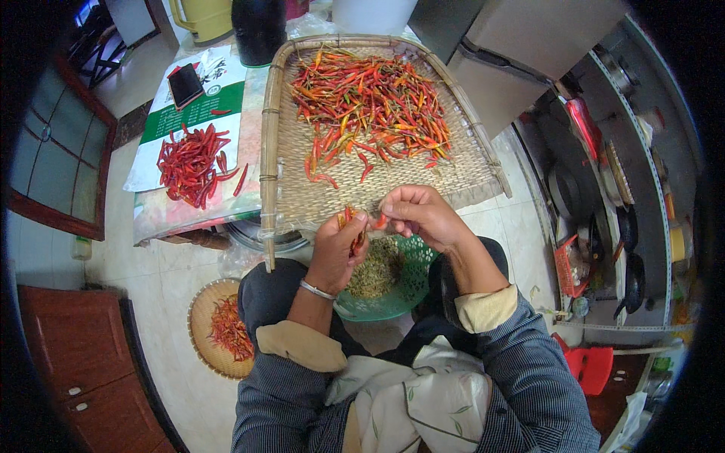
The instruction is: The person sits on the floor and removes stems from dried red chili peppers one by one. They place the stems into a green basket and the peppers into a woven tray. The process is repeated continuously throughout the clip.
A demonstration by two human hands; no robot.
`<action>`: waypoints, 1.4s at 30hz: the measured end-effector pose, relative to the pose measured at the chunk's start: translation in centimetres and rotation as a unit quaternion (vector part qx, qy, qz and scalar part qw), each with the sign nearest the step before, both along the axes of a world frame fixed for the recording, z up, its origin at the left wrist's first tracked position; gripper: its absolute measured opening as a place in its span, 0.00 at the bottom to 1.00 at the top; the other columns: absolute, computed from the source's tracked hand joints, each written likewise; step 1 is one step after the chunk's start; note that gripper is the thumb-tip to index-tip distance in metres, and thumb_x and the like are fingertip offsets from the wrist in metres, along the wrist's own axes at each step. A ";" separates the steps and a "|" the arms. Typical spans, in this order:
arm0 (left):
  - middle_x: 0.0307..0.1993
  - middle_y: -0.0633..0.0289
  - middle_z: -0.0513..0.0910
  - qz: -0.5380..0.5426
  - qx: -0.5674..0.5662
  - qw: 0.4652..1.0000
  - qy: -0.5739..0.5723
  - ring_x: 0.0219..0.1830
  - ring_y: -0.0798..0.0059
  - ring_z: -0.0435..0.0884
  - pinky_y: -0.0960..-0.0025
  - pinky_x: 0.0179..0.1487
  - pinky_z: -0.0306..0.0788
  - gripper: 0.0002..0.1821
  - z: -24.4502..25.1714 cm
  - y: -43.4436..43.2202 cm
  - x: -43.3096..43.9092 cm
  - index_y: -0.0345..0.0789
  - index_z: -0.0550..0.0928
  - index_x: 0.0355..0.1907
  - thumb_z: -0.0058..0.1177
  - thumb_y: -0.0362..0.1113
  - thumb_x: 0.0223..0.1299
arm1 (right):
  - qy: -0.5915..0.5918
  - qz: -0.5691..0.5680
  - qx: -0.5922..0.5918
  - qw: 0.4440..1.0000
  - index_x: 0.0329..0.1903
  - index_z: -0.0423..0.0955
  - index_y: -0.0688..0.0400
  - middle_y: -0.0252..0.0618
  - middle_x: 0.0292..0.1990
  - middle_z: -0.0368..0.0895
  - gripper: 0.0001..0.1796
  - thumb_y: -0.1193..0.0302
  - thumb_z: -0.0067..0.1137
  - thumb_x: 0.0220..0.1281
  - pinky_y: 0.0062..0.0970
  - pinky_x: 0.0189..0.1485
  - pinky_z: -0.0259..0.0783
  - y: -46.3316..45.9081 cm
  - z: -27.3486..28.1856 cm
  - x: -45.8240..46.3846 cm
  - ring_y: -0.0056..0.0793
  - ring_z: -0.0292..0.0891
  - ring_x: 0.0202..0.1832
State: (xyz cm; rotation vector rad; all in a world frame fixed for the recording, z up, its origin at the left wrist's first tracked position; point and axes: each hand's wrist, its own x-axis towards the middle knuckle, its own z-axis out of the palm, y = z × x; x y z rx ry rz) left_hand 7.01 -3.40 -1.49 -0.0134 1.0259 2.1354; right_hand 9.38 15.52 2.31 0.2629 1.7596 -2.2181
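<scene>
My left hand (341,249) is closed around several red chili peppers (355,244), their tips showing past the thumb. Just to its right, my right hand (422,214) pinches a single red chili (380,221) between thumb and fingers; the fingers hide part of it. Both hands are above a green perforated plastic basket (405,297) between my knees, which holds a heap of greenish stems (375,269). Beyond the hands, a woven bamboo winnowing tray (294,201) carries a wide spread of red and orange chilies (371,102) with stems on.
On the table to the left lie a pile of red chilies (195,161), a printed sheet (164,133) and a phone (185,86). A round bamboo tray (204,345) of chilies sits on the floor at left. Shelves with pans (631,286) and a refrigerator (515,45) stand at right.
</scene>
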 end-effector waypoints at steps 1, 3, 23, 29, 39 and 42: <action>0.15 0.71 0.67 -0.005 0.002 1.000 0.002 0.12 0.88 0.58 0.82 0.16 0.53 0.13 0.0 0.1 0.2 0.33 0.77 0.33 0.47 0.39 0.71 | -0.008 0.003 0.016 1.000 0.35 0.79 0.58 0.30 0.25 0.81 0.04 0.71 0.59 0.63 0.13 0.22 0.62 -0.1 0.1 0.2 0.11 0.70 0.22; 0.15 0.71 0.67 -0.051 0.017 0.999 0.011 0.12 0.88 0.58 0.82 0.16 0.53 0.12 0.0 0.2 0.3 0.34 0.76 0.32 0.48 0.40 0.70 | -0.014 0.018 0.036 0.999 0.36 0.79 0.58 0.30 0.25 0.81 0.04 0.71 0.59 0.63 0.13 0.23 0.60 -0.3 0.1 0.6 0.11 0.70 0.23; 0.21 0.72 0.72 0.022 -0.018 0.999 -0.023 0.15 0.90 0.62 0.82 0.18 0.55 0.07 0.5 -0.4 0.5 0.37 0.74 0.34 0.52 0.37 0.65 | 0.356 0.052 0.493 0.793 0.29 0.71 0.60 0.45 0.27 0.73 0.05 0.75 0.58 0.52 0.39 0.32 0.69 -1.9 2.3 4.7 0.45 0.74 0.30; 0.24 0.70 0.74 0.070 0.033 0.996 -0.048 0.14 0.90 0.61 0.82 0.15 0.53 0.07 0.0 -0.5 0.0 0.36 0.75 0.37 0.48 0.36 0.69 | 0.247 0.092 0.557 0.788 0.33 0.80 0.55 0.43 0.31 0.79 0.04 0.72 0.60 0.54 0.40 0.34 0.72 0.5 0.8 0.1 0.45 0.79 0.34; 0.28 0.69 0.74 0.070 0.036 0.996 -0.032 0.16 0.91 0.61 0.83 0.16 0.53 0.11 -0.1 -0.8 -0.4 0.32 0.76 0.44 0.49 0.38 0.70 | 0.301 -0.034 0.694 0.654 0.34 0.77 0.58 0.44 0.33 0.75 0.04 0.73 0.60 0.54 0.42 0.34 0.73 0.1 -3.8 -6.7 0.47 0.77 0.35; 0.29 0.69 0.74 0.077 0.023 0.996 -0.027 0.17 0.91 0.61 0.83 0.17 0.54 0.12 0.0 -0.7 -0.3 0.31 0.76 0.47 0.49 0.38 0.70 | 0.321 -0.027 0.699 0.638 0.35 0.74 0.59 0.44 0.34 0.75 0.05 0.74 0.58 0.56 0.43 0.33 0.72 0.4 -4.1 -6.4 0.48 0.76 0.35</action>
